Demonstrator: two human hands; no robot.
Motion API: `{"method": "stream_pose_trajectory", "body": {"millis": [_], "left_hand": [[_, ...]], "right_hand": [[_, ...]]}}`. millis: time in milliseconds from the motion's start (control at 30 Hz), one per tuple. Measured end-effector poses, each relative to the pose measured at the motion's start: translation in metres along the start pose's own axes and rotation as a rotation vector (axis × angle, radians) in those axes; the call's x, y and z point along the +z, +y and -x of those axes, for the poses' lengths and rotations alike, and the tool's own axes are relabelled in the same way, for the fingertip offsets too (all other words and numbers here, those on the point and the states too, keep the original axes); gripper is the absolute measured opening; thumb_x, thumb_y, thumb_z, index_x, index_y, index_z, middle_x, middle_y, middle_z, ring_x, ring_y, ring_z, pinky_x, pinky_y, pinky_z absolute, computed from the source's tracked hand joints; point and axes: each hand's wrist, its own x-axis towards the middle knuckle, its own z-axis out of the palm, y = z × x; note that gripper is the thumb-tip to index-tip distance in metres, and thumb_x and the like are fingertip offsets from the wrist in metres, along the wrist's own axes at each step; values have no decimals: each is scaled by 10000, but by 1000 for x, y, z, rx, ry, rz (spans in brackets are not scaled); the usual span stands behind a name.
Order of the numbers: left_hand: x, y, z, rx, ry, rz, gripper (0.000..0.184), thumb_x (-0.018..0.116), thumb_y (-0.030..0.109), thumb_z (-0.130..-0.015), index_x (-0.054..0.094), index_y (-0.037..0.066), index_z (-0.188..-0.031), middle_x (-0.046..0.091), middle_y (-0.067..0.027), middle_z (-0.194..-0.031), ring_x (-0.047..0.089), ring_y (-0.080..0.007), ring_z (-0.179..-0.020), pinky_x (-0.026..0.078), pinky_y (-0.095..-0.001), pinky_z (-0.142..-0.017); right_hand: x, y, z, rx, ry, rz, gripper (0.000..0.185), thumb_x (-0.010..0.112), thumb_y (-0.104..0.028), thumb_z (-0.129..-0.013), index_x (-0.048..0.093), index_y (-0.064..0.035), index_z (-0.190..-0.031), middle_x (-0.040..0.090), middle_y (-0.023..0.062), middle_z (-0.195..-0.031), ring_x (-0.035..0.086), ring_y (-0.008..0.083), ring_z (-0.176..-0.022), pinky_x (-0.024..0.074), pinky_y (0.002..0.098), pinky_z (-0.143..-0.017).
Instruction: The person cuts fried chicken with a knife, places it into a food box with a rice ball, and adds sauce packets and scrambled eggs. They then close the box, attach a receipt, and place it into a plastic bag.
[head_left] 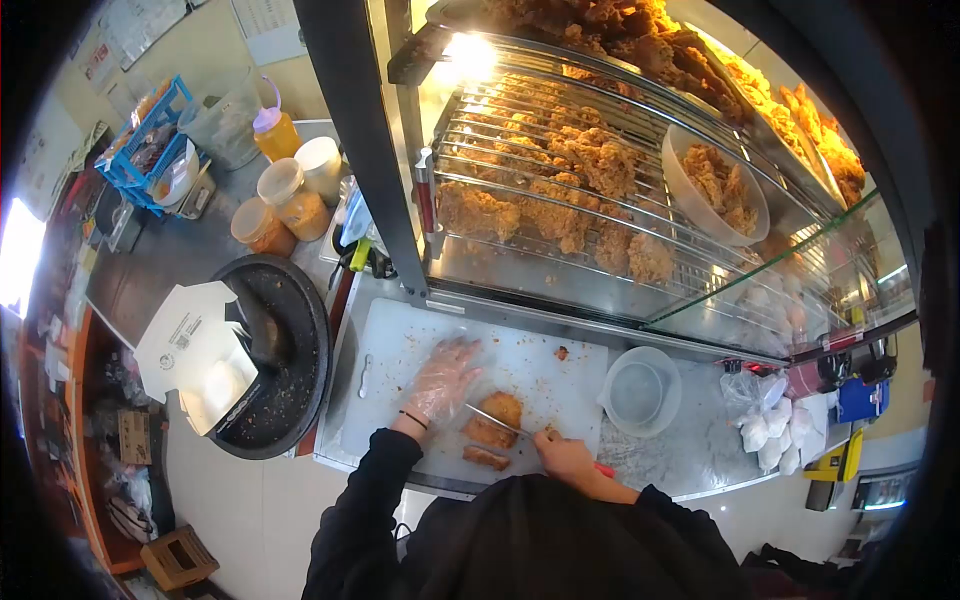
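My left hand (442,382), in a clear plastic glove, is open with its fingers stretched out over the white cutting board (400,345). It is just left of a fried chicken cutlet (500,406) and holds nothing. My right hand (568,460) is closed around the red handle of a knife (494,418). The blade lies across the cutlet, pointing toward my left hand. A cut strip of chicken (486,457) rests apart on the near side of the cutlet. Crumbs are scattered over the board.
A glass display case (640,322) with fried chicken (590,150) on racks stands right behind the board. To the right is a clear plastic bowl (641,392). At left, an open paper box (195,345) sits on a black round tray (318,330), near lidded jars (295,200).
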Motion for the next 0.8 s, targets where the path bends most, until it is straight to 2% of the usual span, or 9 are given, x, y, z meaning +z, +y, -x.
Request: {"method": "stream_pose_trajectory", "body": {"millis": [133,267,433,633,800], "left_hand": [[-14,-16,9,-8,135,-63,449,425,325,-853,403,73,-1224,452,-127,-1200,363,-269,-1165,209,-396,-1014],[-42,0,-3,57,64,-80,438,412,310,-856,399,96,-1238,439,-127,-1222,371,-262,-1163,239,-370,-1006],[-17,10,-18,58,20,-51,464,357,370,-871,404,70,-1221,464,-131,-1185,385,-267,-1148,215,-392,-1012],[-2,2,-18,3,62,27,459,382,372,-861,416,80,-1215,462,-144,-1181,399,-275,-1132,262,-382,-985],[-1,-16,-16,-52,56,-12,438,421,330,-853,418,83,-1215,449,-154,-1190,392,-303,-1125,295,-381,-962]], "right_hand": [[1,-8,-19,-39,18,-18,128,454,-132,-765,446,-84,-884,550,135,-700,579,296,-564,459,402,-470],[-26,-6,-15,-42,72,-12,138,461,-158,-772,448,-81,-886,556,135,-723,580,309,-577,464,411,-483],[-37,1,0,25,34,-24,126,432,-202,-820,456,-87,-868,558,144,-720,579,317,-572,459,413,-477],[-24,12,-19,28,-73,25,136,423,-203,-821,468,-82,-862,563,153,-722,581,318,-575,462,422,-492],[-13,13,-37,-13,-38,-4,139,417,-192,-819,469,-75,-871,563,147,-725,580,322,-578,464,426,-496]]}}
